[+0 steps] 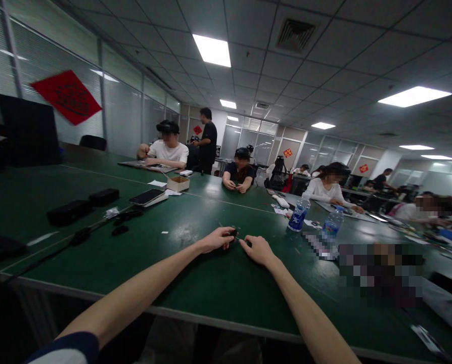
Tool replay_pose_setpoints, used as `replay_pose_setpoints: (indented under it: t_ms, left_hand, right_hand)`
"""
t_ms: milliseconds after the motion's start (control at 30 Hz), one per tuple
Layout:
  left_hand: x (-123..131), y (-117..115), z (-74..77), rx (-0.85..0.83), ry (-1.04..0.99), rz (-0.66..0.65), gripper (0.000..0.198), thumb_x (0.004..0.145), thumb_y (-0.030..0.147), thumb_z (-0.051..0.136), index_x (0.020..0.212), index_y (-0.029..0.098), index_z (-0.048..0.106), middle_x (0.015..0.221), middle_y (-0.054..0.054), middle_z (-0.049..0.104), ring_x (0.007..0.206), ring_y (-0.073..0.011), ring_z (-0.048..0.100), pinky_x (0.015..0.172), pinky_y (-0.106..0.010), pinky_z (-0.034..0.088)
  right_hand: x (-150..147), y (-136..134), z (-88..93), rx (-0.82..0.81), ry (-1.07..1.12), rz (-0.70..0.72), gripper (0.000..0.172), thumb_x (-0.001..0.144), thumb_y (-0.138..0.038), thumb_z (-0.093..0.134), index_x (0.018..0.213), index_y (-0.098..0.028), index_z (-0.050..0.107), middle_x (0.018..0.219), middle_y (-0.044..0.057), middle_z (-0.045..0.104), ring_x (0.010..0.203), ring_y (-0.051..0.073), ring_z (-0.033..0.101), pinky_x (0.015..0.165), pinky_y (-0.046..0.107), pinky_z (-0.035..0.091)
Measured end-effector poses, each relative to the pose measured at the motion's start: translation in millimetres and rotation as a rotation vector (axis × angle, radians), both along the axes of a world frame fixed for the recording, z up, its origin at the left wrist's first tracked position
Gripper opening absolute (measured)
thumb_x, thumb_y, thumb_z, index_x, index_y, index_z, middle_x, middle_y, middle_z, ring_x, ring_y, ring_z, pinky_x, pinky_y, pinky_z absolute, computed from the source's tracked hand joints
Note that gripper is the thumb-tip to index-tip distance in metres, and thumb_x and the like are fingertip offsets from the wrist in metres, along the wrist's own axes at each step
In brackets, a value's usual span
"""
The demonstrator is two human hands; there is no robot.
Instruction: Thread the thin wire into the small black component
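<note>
My left hand (pixel 217 239) is closed around a small dark object (pixel 234 232) above the green table (pixel 195 273). What kind of object it is cannot be made out at this size. A thin, pale, pin-like piece (pixel 238 239) sticks out from it toward the right. Just across a narrow gap, my right hand (pixel 259 249) has its thumb and forefinger drawn together near that thin piece. Whether these fingertips hold something is too small to see. Both forearms reach in over the table's front edge.
At left lie black boxes (pixel 70 211), a cable (pixel 55 251) and a phone (pixel 147 196). An open cardboard box (pixel 178 183) stands farther back. Water bottles (pixel 299 215) are at right. Across the table sits a person (pixel 242 169); others work around.
</note>
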State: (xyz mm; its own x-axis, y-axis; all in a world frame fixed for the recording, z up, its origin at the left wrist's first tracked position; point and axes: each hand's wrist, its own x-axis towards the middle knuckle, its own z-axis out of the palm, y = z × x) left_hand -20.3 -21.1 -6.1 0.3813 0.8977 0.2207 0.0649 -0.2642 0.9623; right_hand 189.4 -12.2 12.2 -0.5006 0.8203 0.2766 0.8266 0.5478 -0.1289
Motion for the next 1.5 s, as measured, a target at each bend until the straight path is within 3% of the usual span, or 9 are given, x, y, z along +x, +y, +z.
replay_pose_setpoints:
  t_ms: [267, 633, 1033, 1300, 1500]
  left_hand:
    - [-2, -1, 5.2, -0.075, -0.029, -0.029, 0.043, 0.079, 0.039, 0.057, 0.115, 0.015, 0.055, 0.077, -0.001, 0.052, 0.052, -0.0058, 0.040, 0.047, -0.021, 0.029]
    - [-2, -4, 9.5, -0.166, -0.072, -0.111, 0.041, 0.078, 0.048, 0.057, 0.101, 0.014, 0.055, 0.068, 0.003, 0.043, 0.046, -0.0034, 0.032, 0.044, -0.019, 0.021]
    - [-4, 3, -4.6, -0.077, -0.069, -0.060, 0.042, 0.077, 0.045, 0.058, 0.102, 0.012, 0.060, 0.072, -0.001, 0.052, 0.051, -0.0055, 0.042, 0.047, -0.020, 0.029]
    - [0, 6, -3.3, 0.007, -0.079, 0.033, 0.042, 0.072, 0.039, 0.067, 0.105, 0.014, 0.065, 0.087, -0.006, 0.062, 0.073, -0.0123, 0.051, 0.060, -0.022, 0.038]
    - [-4, 16, -9.0, -0.132, -0.304, 0.073, 0.037, 0.079, 0.042, 0.059, 0.104, 0.015, 0.062, 0.090, -0.007, 0.060, 0.076, -0.0123, 0.054, 0.061, -0.021, 0.041]
  right_hand:
    - [0, -2, 3.7, -0.023, 0.016, 0.031, 0.049, 0.091, -0.058, 0.030, 0.089, -0.023, 0.064, 0.081, 0.005, 0.066, 0.076, 0.018, 0.059, 0.065, 0.024, 0.036]
    - [-1, -1, -1.6, 0.019, 0.009, 0.049, 0.049, 0.092, -0.057, 0.029, 0.088, -0.023, 0.064, 0.079, 0.005, 0.066, 0.075, 0.018, 0.060, 0.067, 0.025, 0.036]
    - [-2, -4, -2.0, -0.007, 0.029, 0.057, 0.049, 0.091, -0.058, 0.030, 0.085, -0.022, 0.064, 0.076, 0.005, 0.065, 0.069, 0.017, 0.059, 0.063, 0.024, 0.035]
    - [-5, -5, 0.1, -0.024, 0.021, 0.041, 0.048, 0.092, -0.056, 0.029, 0.088, -0.021, 0.063, 0.079, 0.005, 0.066, 0.071, 0.016, 0.059, 0.064, 0.023, 0.036]
    - [-4, -4, 1.2, -0.038, 0.039, 0.054, 0.053, 0.093, -0.058, 0.025, 0.088, -0.022, 0.063, 0.076, 0.003, 0.065, 0.067, 0.015, 0.059, 0.062, 0.023, 0.036]
